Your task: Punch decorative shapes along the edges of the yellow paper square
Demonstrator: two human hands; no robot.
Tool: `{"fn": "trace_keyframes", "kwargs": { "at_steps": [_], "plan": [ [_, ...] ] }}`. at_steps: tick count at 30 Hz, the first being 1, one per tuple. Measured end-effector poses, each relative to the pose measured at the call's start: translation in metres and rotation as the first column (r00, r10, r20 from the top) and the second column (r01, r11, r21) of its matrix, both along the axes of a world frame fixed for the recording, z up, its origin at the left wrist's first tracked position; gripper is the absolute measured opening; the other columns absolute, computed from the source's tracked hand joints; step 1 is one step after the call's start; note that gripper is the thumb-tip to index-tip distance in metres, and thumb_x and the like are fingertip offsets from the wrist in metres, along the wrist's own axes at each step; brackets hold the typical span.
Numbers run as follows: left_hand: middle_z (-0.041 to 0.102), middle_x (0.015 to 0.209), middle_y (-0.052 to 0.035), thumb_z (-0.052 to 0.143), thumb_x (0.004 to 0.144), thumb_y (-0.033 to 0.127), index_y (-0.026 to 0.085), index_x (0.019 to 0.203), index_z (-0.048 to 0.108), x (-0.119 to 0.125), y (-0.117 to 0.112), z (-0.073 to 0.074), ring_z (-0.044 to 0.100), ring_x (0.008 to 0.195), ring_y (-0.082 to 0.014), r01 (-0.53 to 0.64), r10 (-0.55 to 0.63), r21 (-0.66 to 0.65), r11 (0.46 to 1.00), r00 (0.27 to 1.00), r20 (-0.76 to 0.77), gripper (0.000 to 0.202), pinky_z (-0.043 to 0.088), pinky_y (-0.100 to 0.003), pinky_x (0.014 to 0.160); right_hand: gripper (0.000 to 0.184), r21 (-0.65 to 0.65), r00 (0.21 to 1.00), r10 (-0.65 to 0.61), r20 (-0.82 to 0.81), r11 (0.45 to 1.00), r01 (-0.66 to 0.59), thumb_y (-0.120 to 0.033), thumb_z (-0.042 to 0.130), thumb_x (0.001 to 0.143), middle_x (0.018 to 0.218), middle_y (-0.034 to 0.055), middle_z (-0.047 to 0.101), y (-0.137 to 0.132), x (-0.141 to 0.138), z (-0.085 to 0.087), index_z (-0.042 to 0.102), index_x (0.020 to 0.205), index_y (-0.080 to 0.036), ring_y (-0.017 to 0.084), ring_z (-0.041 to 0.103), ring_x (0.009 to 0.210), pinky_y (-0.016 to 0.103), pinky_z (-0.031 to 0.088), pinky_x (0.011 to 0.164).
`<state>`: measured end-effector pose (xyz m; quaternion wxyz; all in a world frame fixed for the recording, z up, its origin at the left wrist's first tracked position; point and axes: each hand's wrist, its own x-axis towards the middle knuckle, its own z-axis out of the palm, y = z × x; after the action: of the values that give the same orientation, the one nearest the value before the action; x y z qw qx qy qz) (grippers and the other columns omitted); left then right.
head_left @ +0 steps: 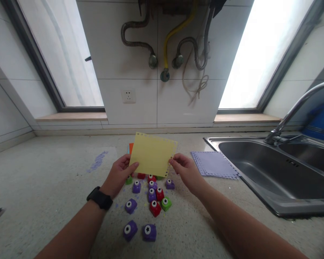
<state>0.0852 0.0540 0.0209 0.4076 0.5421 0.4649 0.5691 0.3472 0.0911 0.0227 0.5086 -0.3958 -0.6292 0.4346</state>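
Note:
A yellow paper sheet with punched holes along its edges is held up over the counter. My left hand pinches its lower left corner; a black watch sits on that wrist. My right hand pinches its right edge. Below the sheet, several small paper punches lie scattered on the speckled counter: purple ones, red ones and a green one. Orange and blue paper peeks out behind the yellow sheet.
A stack of lilac sheets with punched edges lies right of my hands, next to a steel sink with a tap. Lilac paper scraps lie at left. Pipes and a socket are on the tiled wall.

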Motion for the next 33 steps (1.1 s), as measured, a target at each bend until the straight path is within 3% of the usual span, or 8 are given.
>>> {"fn": "trace_keyframes", "kwargs": {
  "at_steps": [7,10,13,17,20,28,30,33],
  "plan": [
    [0.047,0.055,0.0073,0.066,0.089,0.052,0.020,0.071,0.057,0.000,0.002,0.002,0.038,0.048,-0.0099,-0.067,0.068,0.007,0.998,0.995,-0.068,0.038,0.030,-0.022,0.048,0.019,0.306,0.962,-0.264,0.066,0.923,0.233,-0.038,0.066,0.092,0.061,-0.0045,0.049,-0.009,0.005,0.002,0.069,0.089,-0.020,0.013,0.044,0.056,0.029,0.035,0.056],
    [0.061,0.060,-0.0014,0.051,0.091,0.068,0.018,0.074,0.066,0.004,-0.005,0.005,0.050,0.053,-0.0147,0.059,-0.059,-0.001,0.998,0.995,-0.082,0.056,0.040,-0.027,0.053,0.010,0.611,0.917,-0.337,0.213,0.778,0.144,-0.025,0.063,0.095,0.068,-0.0003,0.064,-0.021,0.000,0.004,0.072,0.095,-0.020,0.015,0.054,0.061,0.031,0.040,0.062],
    [0.076,0.098,-0.0156,0.037,0.084,0.085,0.014,0.104,0.076,0.010,-0.013,0.008,0.067,0.084,-0.0268,0.275,-0.273,0.053,0.960,0.961,-0.046,0.083,0.052,-0.038,0.078,0.010,0.814,0.837,-0.425,0.346,0.580,-0.042,-0.021,0.063,0.095,0.070,0.0014,0.067,-0.028,-0.006,0.005,0.073,0.094,-0.020,0.016,0.055,0.064,0.034,0.038,0.065],
    [0.067,0.134,-0.0171,0.052,0.073,0.088,0.019,0.133,0.067,0.015,-0.017,0.008,0.062,0.117,-0.0364,0.506,-0.511,0.092,0.858,0.858,0.052,0.093,0.048,-0.045,0.098,0.014,0.898,0.730,-0.554,0.400,0.396,-0.192,-0.025,0.062,0.098,0.065,0.0007,0.062,-0.030,-0.013,0.006,0.073,0.091,-0.021,0.017,0.049,0.063,0.036,0.030,0.062],
    [0.066,0.138,-0.0167,0.069,0.071,0.079,0.020,0.135,0.065,0.016,-0.015,0.005,0.063,0.118,-0.0379,0.537,-0.543,0.087,0.839,0.836,0.078,0.087,0.050,-0.047,0.097,0.011,0.905,0.673,-0.608,0.421,0.336,-0.263,-0.025,0.062,0.098,0.065,0.0000,0.059,-0.030,-0.017,0.005,0.073,0.095,-0.022,0.018,0.046,0.064,0.037,0.028,0.062],
    [0.080,0.106,-0.0112,0.081,0.081,0.035,0.016,0.111,0.073,0.022,-0.014,0.005,0.075,0.092,-0.0263,0.211,-0.206,-0.107,0.972,0.977,0.052,0.037,0.058,-0.039,0.087,0.011,0.862,0.667,-0.550,0.503,0.369,-0.347,-0.025,0.061,0.098,0.073,0.0011,0.064,-0.032,-0.028,0.004,0.071,0.102,-0.023,0.020,0.052,0.071,0.039,0.032,0.068],
    [0.081,0.099,-0.0112,0.080,0.082,0.035,0.014,0.107,0.072,0.021,-0.012,0.004,0.076,0.079,-0.0238,0.153,-0.145,-0.132,0.979,0.987,0.074,0.033,0.060,-0.036,0.077,0.013,0.848,0.725,-0.477,0.497,0.445,-0.288,-0.030,0.062,0.097,0.078,0.0025,0.067,-0.031,-0.026,0.005,0.072,0.101,-0.023,0.021,0.054,0.075,0.039,0.035,0.072],
    [0.080,0.100,-0.0101,0.078,0.084,0.034,0.015,0.111,0.068,0.015,-0.009,0.002,0.074,0.070,-0.0196,0.121,-0.106,-0.114,0.986,0.986,0.128,0.035,0.061,-0.034,0.070,0.018,0.733,0.828,-0.371,0.421,0.677,-0.069,-0.032,0.058,0.097,0.081,0.0054,0.069,-0.023,-0.015,0.006,0.071,0.094,-0.020,0.022,0.057,0.079,0.039,0.040,0.076]
  ]
}}
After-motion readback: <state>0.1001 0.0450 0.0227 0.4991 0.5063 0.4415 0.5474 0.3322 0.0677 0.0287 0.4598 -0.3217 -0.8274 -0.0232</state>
